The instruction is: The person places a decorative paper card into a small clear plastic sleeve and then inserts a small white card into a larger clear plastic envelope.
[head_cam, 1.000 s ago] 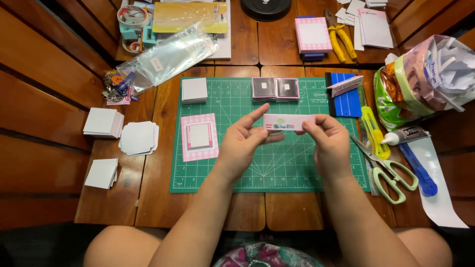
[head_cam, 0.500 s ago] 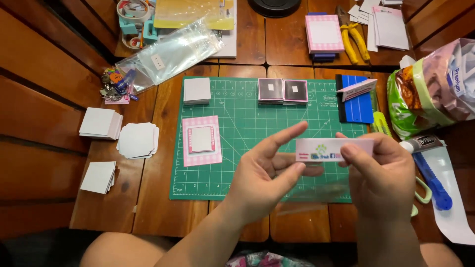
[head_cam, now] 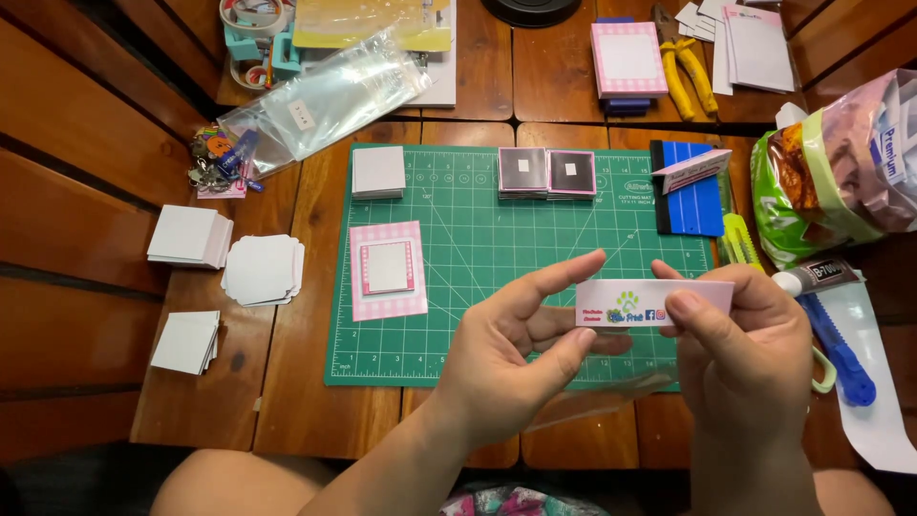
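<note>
A narrow white label strip (head_cam: 654,302) is pinched at its ends between the left hand (head_cam: 516,349) and the right hand (head_cam: 750,358), held above the near edge of the green cutting mat (head_cam: 458,315); its long axis runs left to right, printed face up. A clear film (head_cam: 597,401) is seen under the hands. A pink framed card (head_cam: 387,269) lies on the mat, two dark squares (head_cam: 546,173) farther back. White card stacks (head_cam: 258,269) rest on the wooden desk (head_cam: 287,401).
</note>
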